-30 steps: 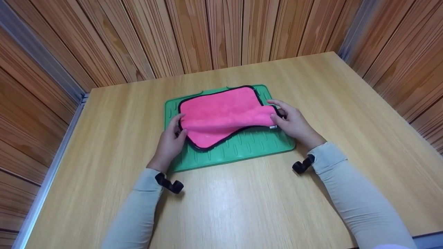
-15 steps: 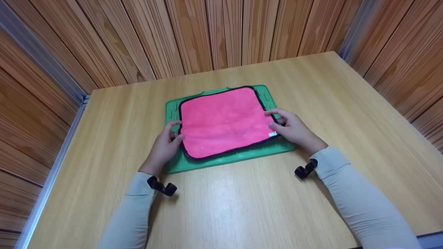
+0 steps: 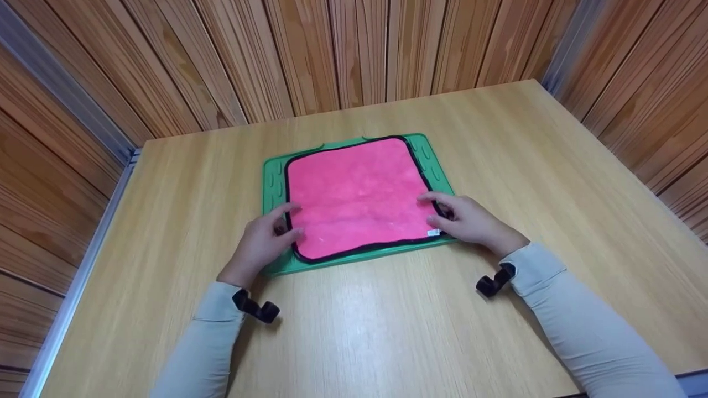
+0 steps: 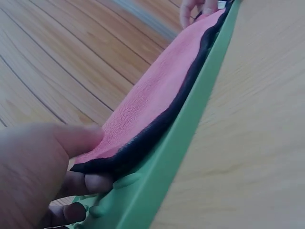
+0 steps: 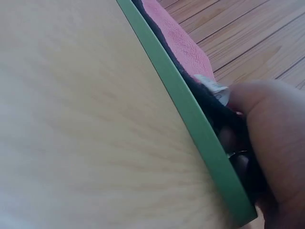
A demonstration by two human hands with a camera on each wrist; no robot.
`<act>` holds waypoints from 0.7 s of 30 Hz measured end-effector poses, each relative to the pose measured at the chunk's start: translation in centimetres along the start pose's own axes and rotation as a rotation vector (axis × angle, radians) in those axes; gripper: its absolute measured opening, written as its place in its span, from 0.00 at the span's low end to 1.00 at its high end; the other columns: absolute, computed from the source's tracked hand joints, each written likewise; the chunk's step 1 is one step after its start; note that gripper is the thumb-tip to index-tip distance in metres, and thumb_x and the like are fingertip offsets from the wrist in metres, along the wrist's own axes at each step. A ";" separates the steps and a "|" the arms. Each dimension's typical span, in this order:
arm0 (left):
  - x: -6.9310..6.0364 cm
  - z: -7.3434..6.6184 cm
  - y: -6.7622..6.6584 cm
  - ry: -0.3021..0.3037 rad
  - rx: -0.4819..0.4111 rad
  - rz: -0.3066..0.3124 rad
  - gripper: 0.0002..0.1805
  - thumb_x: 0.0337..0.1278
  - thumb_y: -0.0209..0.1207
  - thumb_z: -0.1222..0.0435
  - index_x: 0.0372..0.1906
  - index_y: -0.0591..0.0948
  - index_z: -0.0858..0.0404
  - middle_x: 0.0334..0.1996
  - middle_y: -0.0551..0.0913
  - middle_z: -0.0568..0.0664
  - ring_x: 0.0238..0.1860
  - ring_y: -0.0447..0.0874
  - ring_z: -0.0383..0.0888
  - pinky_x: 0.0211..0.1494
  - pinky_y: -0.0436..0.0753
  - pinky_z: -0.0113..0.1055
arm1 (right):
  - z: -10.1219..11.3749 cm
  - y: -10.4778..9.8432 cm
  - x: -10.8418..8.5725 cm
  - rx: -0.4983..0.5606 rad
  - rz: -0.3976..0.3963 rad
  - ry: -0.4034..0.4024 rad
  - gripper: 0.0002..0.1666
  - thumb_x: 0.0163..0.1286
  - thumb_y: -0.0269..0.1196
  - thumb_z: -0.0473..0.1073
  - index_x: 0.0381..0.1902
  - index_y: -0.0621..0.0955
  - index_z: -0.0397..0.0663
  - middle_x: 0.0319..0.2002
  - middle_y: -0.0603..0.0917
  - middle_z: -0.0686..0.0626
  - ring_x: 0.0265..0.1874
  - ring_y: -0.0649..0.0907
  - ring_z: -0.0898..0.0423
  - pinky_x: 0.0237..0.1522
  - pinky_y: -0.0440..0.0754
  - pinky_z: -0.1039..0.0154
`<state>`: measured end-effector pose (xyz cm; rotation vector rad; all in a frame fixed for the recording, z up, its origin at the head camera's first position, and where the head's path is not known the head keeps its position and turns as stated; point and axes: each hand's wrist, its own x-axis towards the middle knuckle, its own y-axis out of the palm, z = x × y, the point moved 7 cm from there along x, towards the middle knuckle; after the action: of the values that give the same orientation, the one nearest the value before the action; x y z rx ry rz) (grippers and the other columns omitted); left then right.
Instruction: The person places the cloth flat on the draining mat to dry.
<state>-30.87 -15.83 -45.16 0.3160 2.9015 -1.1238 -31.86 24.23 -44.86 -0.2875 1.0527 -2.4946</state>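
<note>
A pink cloth (image 3: 354,188) with black edging lies spread over a green mat (image 3: 271,182) with raised oval bumps. My left hand (image 3: 259,240) pinches the cloth's left edge near the front corner. In the left wrist view its thumb presses on top and other fingers lie underneath, against the bumps. On the opposite side my right hand (image 3: 470,221) grips the right edge close to the white tag (image 3: 433,232). The right wrist view shows its thumb beside the tag (image 5: 217,90), with fingers under the black edging. A faint crease crosses the cloth's middle.
The mat rests on a light wooden table (image 3: 359,331). Wood-plank walls (image 3: 310,55) rise behind and at both sides, with grey metal strips in the corners. A black wrist mount (image 3: 257,308) sticks out from each sleeve.
Both hands have come toward the front of the mat, bringing the cloth's near edge with them. Its raised fold has flattened, and the cloth now covers most of the mat.
</note>
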 end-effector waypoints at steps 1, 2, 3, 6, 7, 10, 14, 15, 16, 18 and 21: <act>-0.2 0.0 0.1 0.007 -0.008 0.017 0.32 0.80 0.69 0.56 0.82 0.77 0.46 0.41 0.82 0.54 0.42 0.77 0.49 0.41 0.75 0.37 | 0.0 0.0 -0.1 0.016 -0.013 -0.003 0.27 0.86 0.65 0.44 0.78 0.79 0.49 0.40 0.87 0.47 0.35 0.77 0.58 0.46 0.76 0.68; -0.3 0.0 0.3 0.014 -0.015 0.030 0.32 0.79 0.69 0.57 0.82 0.77 0.44 0.41 0.82 0.54 0.43 0.76 0.50 0.42 0.76 0.36 | -0.1 0.0 -0.2 0.032 -0.026 -0.006 0.27 0.86 0.65 0.43 0.78 0.80 0.48 0.44 0.88 0.45 0.37 0.78 0.58 0.48 0.76 0.69; -0.5 -0.1 0.4 0.026 -0.024 0.047 0.32 0.78 0.70 0.58 0.82 0.77 0.44 0.41 0.82 0.54 0.44 0.76 0.50 0.42 0.76 0.35 | -0.1 0.0 -0.3 0.049 -0.039 -0.007 0.26 0.86 0.65 0.43 0.77 0.81 0.48 0.48 0.89 0.45 0.39 0.78 0.58 0.50 0.76 0.69; -1.0 0.0 0.7 0.046 -0.058 0.087 0.32 0.79 0.69 0.62 0.82 0.77 0.43 0.44 0.83 0.55 0.46 0.76 0.50 0.41 0.75 0.34 | -0.1 0.1 -0.7 0.094 -0.067 -0.031 0.24 0.84 0.66 0.39 0.74 0.83 0.44 0.42 0.88 0.46 0.36 0.75 0.61 0.46 0.75 0.70; -1.1 0.1 0.7 0.044 -0.073 0.097 0.32 0.80 0.68 0.62 0.82 0.77 0.42 0.46 0.83 0.56 0.46 0.76 0.51 0.41 0.75 0.33 | -0.1 0.2 -0.8 0.106 -0.075 -0.040 0.23 0.83 0.67 0.38 0.72 0.83 0.43 0.38 0.86 0.48 0.34 0.74 0.62 0.44 0.74 0.70; -1.4 0.5 0.7 0.017 -0.117 0.111 0.27 0.83 0.65 0.62 0.80 0.79 0.43 0.53 0.83 0.55 0.49 0.76 0.50 0.41 0.75 0.34 | 0.0 0.2 -1.2 0.146 -0.092 -0.063 0.21 0.82 0.67 0.35 0.70 0.84 0.39 0.29 0.79 0.55 0.29 0.71 0.65 0.40 0.72 0.70; -1.5 0.7 0.5 0.003 -0.117 0.112 0.22 0.86 0.62 0.62 0.75 0.81 0.48 0.49 0.79 0.54 0.46 0.75 0.50 0.41 0.74 0.35 | 0.1 0.4 -1.4 0.156 -0.096 -0.072 0.20 0.81 0.67 0.34 0.68 0.85 0.38 0.26 0.72 0.59 0.28 0.69 0.66 0.38 0.69 0.70; -1.5 0.7 0.5 0.012 -0.105 0.114 0.21 0.86 0.61 0.63 0.75 0.82 0.49 0.47 0.79 0.55 0.46 0.74 0.50 0.42 0.74 0.36 | 0.1 0.4 -1.3 0.143 -0.092 -0.074 0.19 0.81 0.68 0.34 0.67 0.85 0.39 0.26 0.72 0.59 0.28 0.68 0.66 0.38 0.69 0.70; -1.5 0.7 0.5 0.013 -0.090 0.113 0.21 0.85 0.62 0.63 0.74 0.83 0.50 0.47 0.78 0.55 0.48 0.74 0.51 0.44 0.75 0.37 | 0.1 0.4 -1.3 0.123 -0.089 -0.077 0.19 0.81 0.68 0.34 0.66 0.86 0.39 0.26 0.71 0.58 0.28 0.68 0.65 0.39 0.69 0.69; -1.5 0.7 0.5 0.009 -0.055 0.109 0.21 0.84 0.63 0.63 0.74 0.84 0.49 0.52 0.81 0.57 0.56 0.74 0.54 0.53 0.78 0.42 | 0.1 0.5 -1.3 0.082 -0.082 -0.079 0.17 0.81 0.68 0.35 0.64 0.88 0.41 0.27 0.73 0.57 0.30 0.69 0.64 0.40 0.70 0.69; -1.7 0.7 0.5 -0.006 0.002 0.117 0.22 0.83 0.63 0.62 0.75 0.85 0.47 0.66 0.82 0.59 0.73 0.65 0.60 0.69 0.79 0.53 | 0.1 0.5 -1.3 0.026 -0.068 -0.083 0.14 0.80 0.68 0.35 0.60 0.90 0.43 0.32 0.81 0.55 0.33 0.72 0.63 0.45 0.73 0.69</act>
<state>-29.15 -16.21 -45.84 0.4747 2.8345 -1.1072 -30.56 24.43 -45.18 -0.4222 0.9918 -2.5307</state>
